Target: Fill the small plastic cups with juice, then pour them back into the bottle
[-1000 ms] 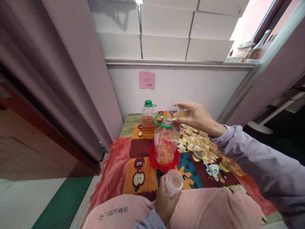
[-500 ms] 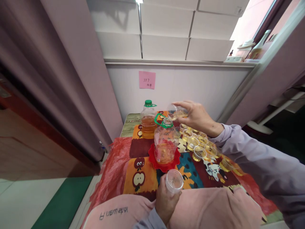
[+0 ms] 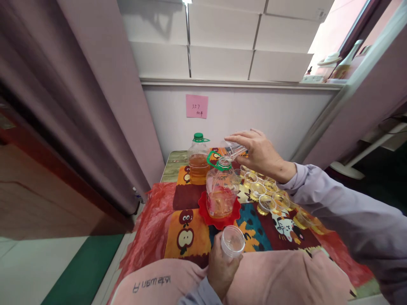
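My right hand (image 3: pixel 259 150) grips a clear plastic cup (image 3: pixel 233 149), tipped over the mouth of an uncapped clear jug (image 3: pixel 221 197) with a green handle ring. Some pale yellow liquid lies in the bottom of that jug, which stands upright on a red scalloped plate (image 3: pixel 219 222). Low in front, close to my lap, my left hand (image 3: pixel 222 264) is wrapped round clear plastic cups (image 3: pixel 233 241) that look nested and hold no visible liquid. Several small cups of yellow liquid (image 3: pixel 266 204) stand right of the jug, some of them hidden behind my right forearm.
Behind the open jug stands a second jug (image 3: pixel 199 167), green-capped and holding amber liquid. A patterned cloth (image 3: pixel 187 237) and red plastic sheeting (image 3: pixel 149 216) cover the table. The wall behind bears a pink note (image 3: pixel 197 106). A curtain (image 3: pixel 79 106) hangs at left.
The cup in my right hand has tilted further over the jug mouth, and the yellow liquid seen in it before no longer shows. My left hand has stayed still.
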`<state>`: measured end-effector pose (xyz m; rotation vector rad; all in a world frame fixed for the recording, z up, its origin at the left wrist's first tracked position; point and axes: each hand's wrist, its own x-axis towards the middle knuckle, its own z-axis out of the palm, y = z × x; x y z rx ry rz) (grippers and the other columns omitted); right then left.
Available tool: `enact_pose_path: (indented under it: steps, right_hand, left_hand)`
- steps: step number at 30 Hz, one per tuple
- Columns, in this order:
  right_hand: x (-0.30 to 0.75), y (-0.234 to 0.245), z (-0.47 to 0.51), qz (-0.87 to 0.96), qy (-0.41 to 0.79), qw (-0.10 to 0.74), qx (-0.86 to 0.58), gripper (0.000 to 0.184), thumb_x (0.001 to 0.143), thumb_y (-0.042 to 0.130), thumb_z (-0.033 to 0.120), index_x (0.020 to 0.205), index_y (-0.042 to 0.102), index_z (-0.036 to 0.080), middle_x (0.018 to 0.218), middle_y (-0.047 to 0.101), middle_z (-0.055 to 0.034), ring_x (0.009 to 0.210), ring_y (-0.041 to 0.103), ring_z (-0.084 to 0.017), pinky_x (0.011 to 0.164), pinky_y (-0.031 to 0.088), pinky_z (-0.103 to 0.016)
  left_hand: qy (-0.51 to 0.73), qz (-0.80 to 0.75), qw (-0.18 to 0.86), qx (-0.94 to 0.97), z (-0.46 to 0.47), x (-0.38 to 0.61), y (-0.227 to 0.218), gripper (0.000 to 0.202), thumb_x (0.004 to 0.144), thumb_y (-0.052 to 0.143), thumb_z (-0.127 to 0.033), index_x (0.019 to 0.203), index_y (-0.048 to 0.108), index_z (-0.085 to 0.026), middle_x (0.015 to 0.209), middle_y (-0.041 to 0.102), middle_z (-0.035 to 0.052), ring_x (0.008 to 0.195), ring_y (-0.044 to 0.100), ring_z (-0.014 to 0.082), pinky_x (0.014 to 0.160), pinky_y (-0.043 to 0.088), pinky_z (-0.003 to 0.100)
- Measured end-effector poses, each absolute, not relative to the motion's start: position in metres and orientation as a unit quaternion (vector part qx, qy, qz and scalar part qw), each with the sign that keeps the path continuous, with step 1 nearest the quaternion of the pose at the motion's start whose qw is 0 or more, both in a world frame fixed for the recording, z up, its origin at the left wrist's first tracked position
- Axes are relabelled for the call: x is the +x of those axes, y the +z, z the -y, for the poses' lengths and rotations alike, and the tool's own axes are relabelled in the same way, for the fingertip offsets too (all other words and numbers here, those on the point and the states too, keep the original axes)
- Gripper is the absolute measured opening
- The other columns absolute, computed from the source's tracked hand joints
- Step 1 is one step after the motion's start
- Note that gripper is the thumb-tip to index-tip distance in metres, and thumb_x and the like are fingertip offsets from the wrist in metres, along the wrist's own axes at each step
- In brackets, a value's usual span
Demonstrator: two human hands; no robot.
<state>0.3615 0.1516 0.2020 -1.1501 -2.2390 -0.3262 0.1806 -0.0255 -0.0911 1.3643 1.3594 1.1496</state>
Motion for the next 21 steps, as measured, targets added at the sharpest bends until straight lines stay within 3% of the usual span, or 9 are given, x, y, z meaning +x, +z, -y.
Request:
enact_pose_path:
  steps: [7,14,17,21]
  right_hand:
    - [0.361,0.208,-0.154,0.869,-0.160,0.262,-0.388,0.062,0.085,0.069,0.006,0.141,0.073,0.032,0.146,0.075,-0.0043,0.145,0.061,-0.033,0.130,0.028,-0.072]
    - [0.351,0.223,-0.149,0.903,-0.159,0.235,-0.322,0.057,0.094,0.060,0.005,0.136,0.075,0.040,0.147,0.074,0.0044,0.155,0.052,-0.027,0.139,0.016,-0.066]
    - [0.355,0.224,-0.132,0.868,-0.162,0.291,-0.368,0.045,0.098,0.062,0.014,0.138,0.073,0.033,0.154,0.069,-0.0033,0.155,0.052,-0.032,0.138,0.023,-0.063]
    - [0.371,0.181,-0.091,0.692,-0.084,0.497,-0.516,0.054,0.094,0.076,0.034,0.145,0.063,0.026,0.145,0.072,-0.0150,0.135,0.067,-0.039,0.123,0.050,-0.060]
  left_hand:
    - [0.457,-0.548,0.429,0.555,0.026,0.181,-0.093,0.057,0.070,0.081,-0.031,0.123,0.066,-0.021,0.111,0.082,0.0113,0.103,0.078,0.0335,0.095,0.062,0.050]
    - [0.462,-0.544,0.426,0.556,0.026,0.180,-0.088,0.058,0.069,0.082,-0.031,0.123,0.066,-0.022,0.112,0.082,0.0103,0.103,0.078,0.0330,0.096,0.062,0.051]
    - [0.470,-0.544,0.432,0.545,0.027,0.180,-0.090,0.057,0.069,0.083,-0.032,0.122,0.066,-0.023,0.113,0.082,0.0104,0.105,0.078,0.0324,0.098,0.062,0.050]
    - [0.483,-0.556,0.424,0.528,0.027,0.180,-0.093,0.057,0.069,0.085,-0.035,0.121,0.066,-0.023,0.111,0.082,0.0099,0.103,0.079,0.0322,0.094,0.063,0.048]
